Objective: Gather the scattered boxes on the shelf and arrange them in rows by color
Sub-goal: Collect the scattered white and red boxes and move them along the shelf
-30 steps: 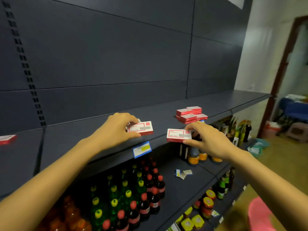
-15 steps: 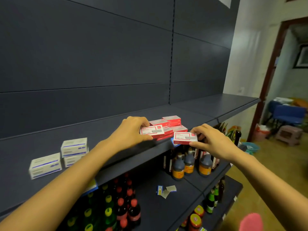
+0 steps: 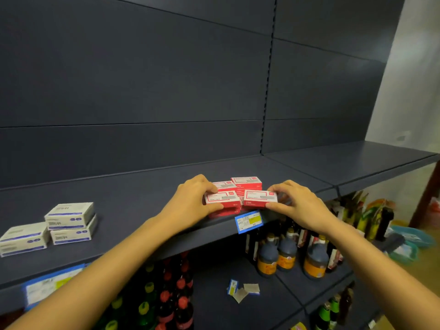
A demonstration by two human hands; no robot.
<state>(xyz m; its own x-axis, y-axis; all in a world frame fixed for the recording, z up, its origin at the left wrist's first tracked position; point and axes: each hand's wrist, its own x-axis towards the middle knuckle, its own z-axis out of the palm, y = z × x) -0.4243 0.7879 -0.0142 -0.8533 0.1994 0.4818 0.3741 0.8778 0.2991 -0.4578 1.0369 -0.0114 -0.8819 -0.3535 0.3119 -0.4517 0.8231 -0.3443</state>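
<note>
Boxes [image 3: 222,198] flat, lengthwise along shelf [image 3: 133,210]; left hand [image 3: 191,206], right hand [image 3: 298,207] gripping.

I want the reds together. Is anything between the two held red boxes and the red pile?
Nothing visible. The left hand grips the left box and the right hand the right box, both against the front of the red pile. The white boxes lie far to the left on the shelf.
</note>
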